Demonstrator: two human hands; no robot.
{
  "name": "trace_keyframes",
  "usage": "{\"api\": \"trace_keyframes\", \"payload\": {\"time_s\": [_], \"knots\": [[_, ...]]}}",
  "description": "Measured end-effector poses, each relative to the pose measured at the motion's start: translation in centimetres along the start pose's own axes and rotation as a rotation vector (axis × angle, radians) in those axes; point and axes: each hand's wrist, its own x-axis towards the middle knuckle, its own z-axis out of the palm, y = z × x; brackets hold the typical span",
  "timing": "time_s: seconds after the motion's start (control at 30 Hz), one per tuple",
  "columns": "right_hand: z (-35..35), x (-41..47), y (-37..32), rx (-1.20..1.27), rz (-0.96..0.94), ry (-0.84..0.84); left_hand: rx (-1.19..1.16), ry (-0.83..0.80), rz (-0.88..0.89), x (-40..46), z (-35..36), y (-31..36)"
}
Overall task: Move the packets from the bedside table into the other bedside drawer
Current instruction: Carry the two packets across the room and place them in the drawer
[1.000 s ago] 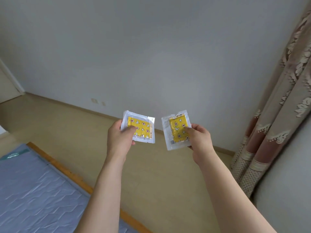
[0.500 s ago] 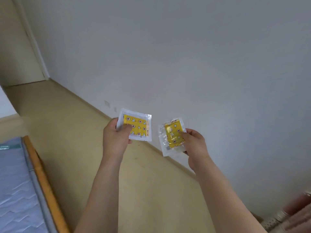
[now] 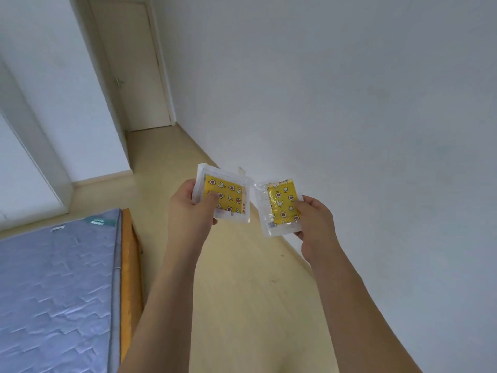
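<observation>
Packets, two of them, are up in the air in front of me, one in each hand, well above the floor [image 3: 242, 305]. My left hand [image 3: 192, 208] has its grip clenched on the left packet [image 3: 224, 195], thumb pressed on its yellow face. My right hand [image 3: 316, 224] pinches the right packet [image 3: 278, 208] by its edge; that one looks crinkled and may hold more than one sachet, though I cannot tell. The two packets sit just beside each other, nearly touching.

To carry well, I would hold both flat and apart so neither slips, and walk round the bed to the far drawer, which is not in view. Pale wooden floor runs along a plain white wall [image 3: 363, 103] toward a closed door [image 3: 137, 65]. A blue-grey mattress [image 3: 53, 292] on a wooden bed frame [image 3: 130, 265] lies to my left.
</observation>
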Motion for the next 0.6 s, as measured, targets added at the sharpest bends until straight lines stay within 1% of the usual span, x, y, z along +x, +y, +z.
{"api": "trace_keyframes", "payload": {"time_s": [0.17, 0.2, 0.3, 0.37, 0.47, 0.6], "knots": [[5.2, 11.1, -2.2, 0.021, 0.006, -0.113, 0.146, 0.07, 0.042, 9.3, 3.4, 0.4], [6.7, 13.7, -2.8, 0.017, 0.01, -0.145, 0.174, 0.107, 0.051, 11.9, 3.9, 0.8], [10.0, 18.1, -4.0, 0.033, 0.002, -0.198, 0.16, 0.204, 0.067, 16.1, 4.2, 1.4], [12.9, 21.2, -4.1, 0.024, 0.019, -0.254, 0.159, 0.255, 0.059, 18.7, 4.5, 0.4], [17.2, 24.8, -3.4, -0.028, 0.042, -0.351, 0.168, 0.31, -0.003, 22.4, 4.2, -2.0], [23.1, 30.9, -1.8, -0.045, 0.096, -0.397, 0.194, 0.415, -0.019, 29.1, 3.5, -4.8]]}}
